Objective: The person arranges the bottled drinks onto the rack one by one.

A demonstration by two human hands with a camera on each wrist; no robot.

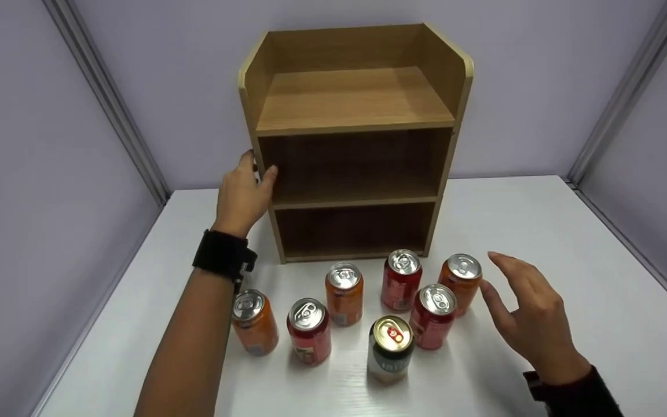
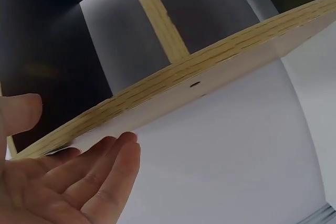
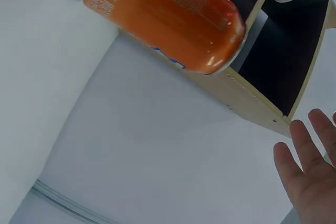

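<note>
A three-tier wooden shelf unit [image 1: 356, 104] stands at the back middle of the white table [image 1: 571, 243]. My left hand [image 1: 252, 179] lies on its left side panel, fingers straight along the outside [image 2: 100, 166] and the thumb by the front edge [image 2: 173, 77]. Several drink cans stand in front of the shelf. The rightmost is an orange can [image 1: 461, 281], which looms large in the right wrist view [image 3: 168, 19]. My right hand [image 1: 510, 292] hovers just right of that can with spread fingers [image 3: 307, 177], holding nothing and not touching it.
The other cans are an orange can [image 1: 255, 324], a red can [image 1: 308, 333], an orange can [image 1: 344, 295], a red can [image 1: 401, 281], a red can [image 1: 433, 318] and a gold-topped can [image 1: 390, 350]. Grey walls enclose the table on three sides.
</note>
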